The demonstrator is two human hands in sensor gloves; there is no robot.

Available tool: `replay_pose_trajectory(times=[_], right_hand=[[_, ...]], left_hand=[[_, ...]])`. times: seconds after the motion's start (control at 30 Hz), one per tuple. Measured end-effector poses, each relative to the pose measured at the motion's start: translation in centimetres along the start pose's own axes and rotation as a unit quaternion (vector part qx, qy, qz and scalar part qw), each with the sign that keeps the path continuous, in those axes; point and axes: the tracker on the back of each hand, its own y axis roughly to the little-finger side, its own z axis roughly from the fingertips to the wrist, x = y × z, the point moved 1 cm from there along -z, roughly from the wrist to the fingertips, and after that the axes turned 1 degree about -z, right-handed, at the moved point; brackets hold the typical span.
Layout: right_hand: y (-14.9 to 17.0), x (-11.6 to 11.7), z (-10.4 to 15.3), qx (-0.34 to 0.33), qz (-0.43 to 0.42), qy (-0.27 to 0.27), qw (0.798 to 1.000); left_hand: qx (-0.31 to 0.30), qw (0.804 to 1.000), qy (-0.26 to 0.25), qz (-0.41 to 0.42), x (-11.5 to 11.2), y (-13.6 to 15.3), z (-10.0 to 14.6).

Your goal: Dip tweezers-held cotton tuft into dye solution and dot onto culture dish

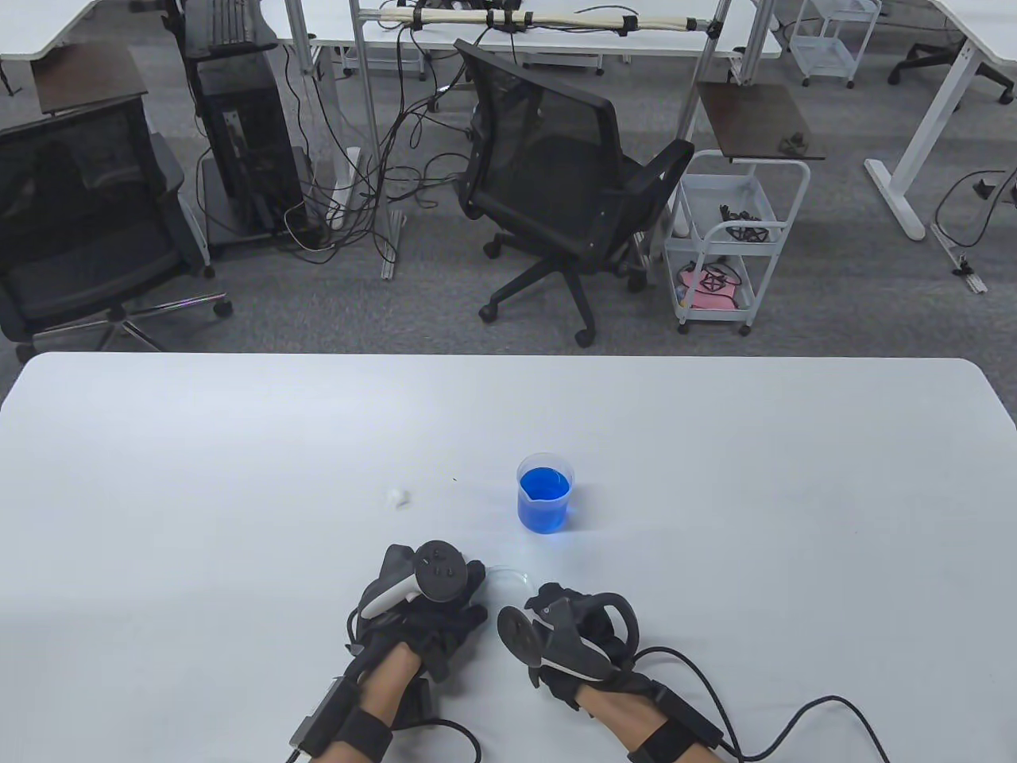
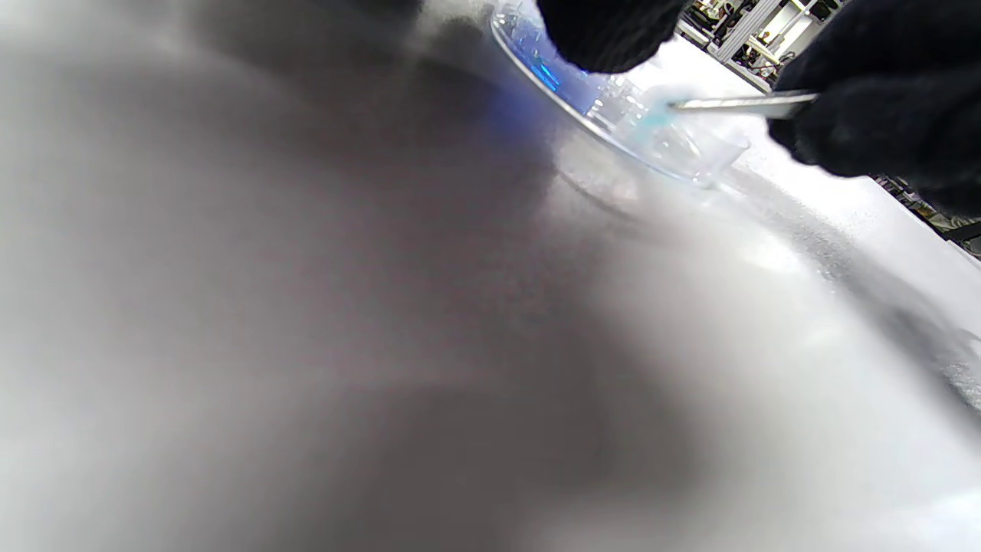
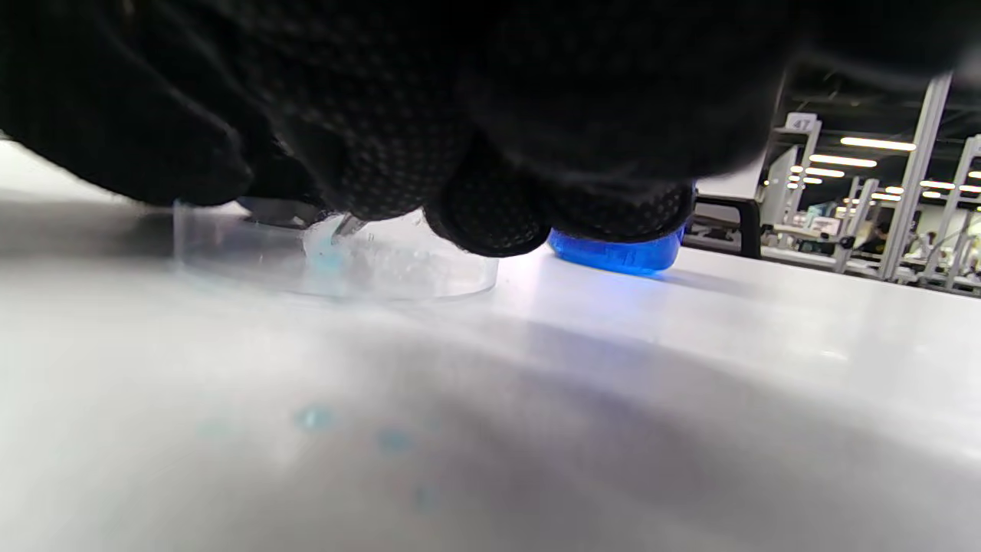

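A clear culture dish (image 1: 508, 575) lies on the white table between my two hands. My left hand (image 1: 457, 592) holds its left rim, and one fingertip (image 2: 605, 34) sits on the edge. My right hand (image 1: 548, 608) pinches metal tweezers (image 2: 739, 102) whose tips hold a pale blue cotton tuft (image 3: 326, 249) down inside the dish (image 3: 429, 280). The beaker of blue dye (image 1: 544, 493) stands just beyond the dish, slightly to the right. From the table view, the hands hide the tweezers and the tuft.
A spare white cotton tuft (image 1: 396, 497) lies left of the beaker. Small blue drops (image 3: 314, 418) mark the table in front of the dish. Glove cables (image 1: 794, 715) trail off the table's near right edge. Office chairs and carts stand beyond the far edge.
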Motion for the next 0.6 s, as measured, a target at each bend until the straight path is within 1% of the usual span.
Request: replay_pose_trajectory(times=[0.1,0.17,0.23,0.4,0.47,0.6], right_hand=[[0.4,-1.1,0.0,0.008,-0.01,0.02,1.0],[0.5,-1.4,0.0,0.01,-0.013,0.025,1.0],[0.4,-1.1,0.0,0.006,-0.011,0.022,1.0],[-0.3,0.6,-0.3,-0.006,0.013,-0.006,1.0],[-0.5,0.9,-0.3,-0.008,0.017,-0.011,1.0],[-0.3,0.6,-0.5,-0.002,0.013,-0.004,1.0]], left_hand=[[0.0,1.0,0.0,-0.001,0.0,0.0,0.0],[0.0,1.0,0.0,-0.001,0.0,0.0,0.0],[0.0,1.0,0.0,0.0,0.0,0.0,0.0],[0.0,1.0,0.0,0.0,0.0,0.0,0.0],[0.0,1.0,-0.001,0.0,0.0,0.0,0.0],[0.0,1.0,-0.001,-0.001,0.0,0.0,0.0]])
